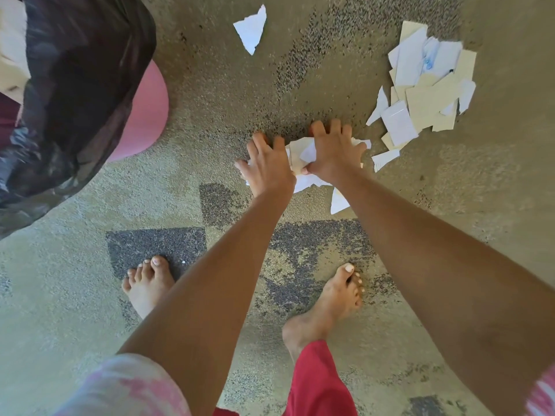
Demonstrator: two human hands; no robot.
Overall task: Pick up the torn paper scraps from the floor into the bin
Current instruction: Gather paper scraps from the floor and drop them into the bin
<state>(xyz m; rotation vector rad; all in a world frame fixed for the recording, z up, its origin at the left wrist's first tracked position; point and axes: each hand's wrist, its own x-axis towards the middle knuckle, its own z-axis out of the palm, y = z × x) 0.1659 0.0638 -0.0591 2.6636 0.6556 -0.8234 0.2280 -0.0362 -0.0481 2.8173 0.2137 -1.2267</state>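
White torn paper scraps lie on the carpet. My left hand (pixel 265 165) and my right hand (pixel 335 150) press side by side on a small bunch of scraps (pixel 301 154), fingers spread and curling around it. A bigger heap of scraps (pixel 426 85) lies to the right, and one triangular scrap (pixel 251 28) lies alone further away. One more scrap (pixel 338 201) peeks out under my right forearm. The pink bin (pixel 147 115) with a dark plastic liner (pixel 78 85) stands at the left.
The floor is a beige carpet (pixel 225 94) with dark grey patches. My bare feet (pixel 148 283) (pixel 327 307) stand below the hands. Some paper is visible inside the bin at the far left edge.
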